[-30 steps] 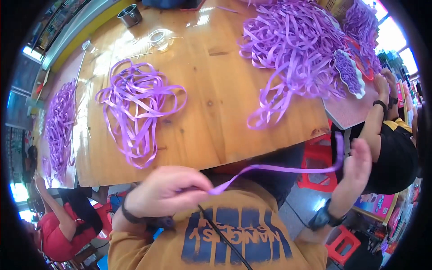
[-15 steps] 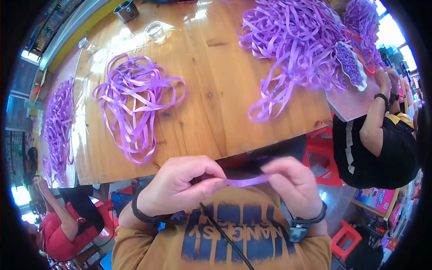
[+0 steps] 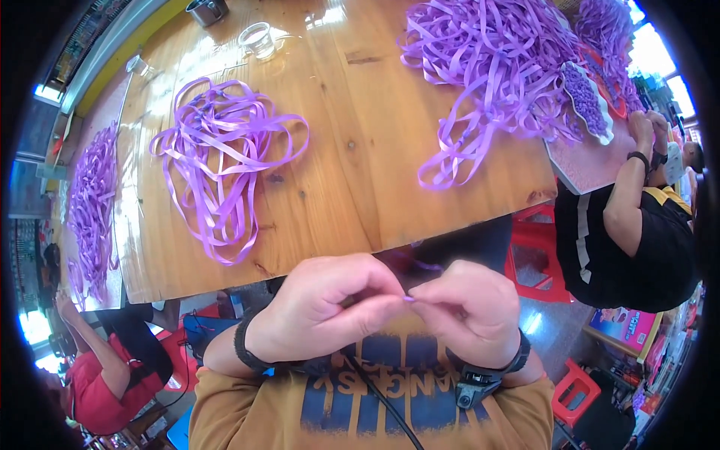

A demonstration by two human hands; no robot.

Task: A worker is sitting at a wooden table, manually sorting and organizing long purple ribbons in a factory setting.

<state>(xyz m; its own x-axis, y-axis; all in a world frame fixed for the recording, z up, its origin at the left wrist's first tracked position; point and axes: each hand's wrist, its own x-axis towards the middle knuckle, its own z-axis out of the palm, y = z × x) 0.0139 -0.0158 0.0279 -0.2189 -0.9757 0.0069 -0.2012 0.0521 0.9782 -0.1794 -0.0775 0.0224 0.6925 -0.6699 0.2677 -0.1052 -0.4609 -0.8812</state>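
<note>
Close to my body, just off the front edge of the wooden table (image 3: 322, 187), both hands meet fingertip to fingertip. My left hand (image 3: 337, 307) is closed in a pinch, and my right hand (image 3: 472, 311) pinches from the other side. A short bit of purple ribbon (image 3: 409, 298) shows between the fingertips; most of it is hidden by the fingers. Behind the hands, below the table edge, a loose purple strand hangs, partly blurred. On the table lie a loose heap of purple ribbon loops (image 3: 217, 165) at left and a bigger ribbon pile (image 3: 487, 52) at far right.
At the back left stand a metal cup (image 3: 206, 11) and a clear glass jar (image 3: 257, 40). A white scalloped tray (image 3: 606, 136) holds purple bits at right. People sit at both sides. Red stools (image 3: 576, 394) are on the floor. A black cable (image 3: 382, 401) runs down my shirt.
My hands have come together, so the ribbon stretch that showed between them is now just a small bit at the fingertips. My left hand shifted right.
</note>
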